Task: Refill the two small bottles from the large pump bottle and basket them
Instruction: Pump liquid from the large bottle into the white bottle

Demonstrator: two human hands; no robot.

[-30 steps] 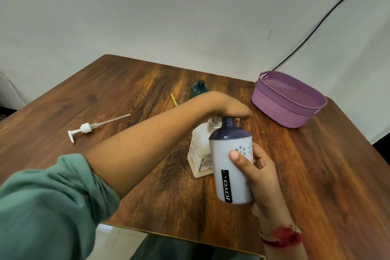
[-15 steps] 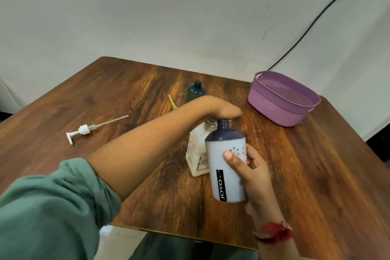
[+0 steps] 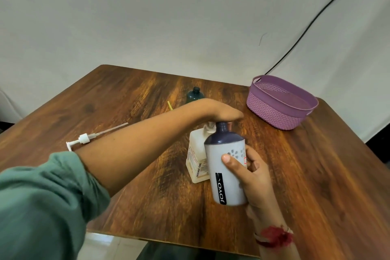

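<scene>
wooden table (image 3: 126,95), white backdrop. grey bottle (image 3: 217,164), centre frame: my right hand (image 3: 255,177) wraps it upright, steadying it, i judge, for my left hand (image 3: 223,112) at its neck; that grip hidden. basket (image 3: 274,114) upper right.

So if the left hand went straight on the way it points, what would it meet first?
Likely the purple basket, toward which the left hand points; depth is unclear.

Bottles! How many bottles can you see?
3. A grey bottle in the right hand, a cream bottle just behind it on the table, and a small dark green bottle farther back, partly hidden by the left arm. More could hide behind the arm.
</scene>
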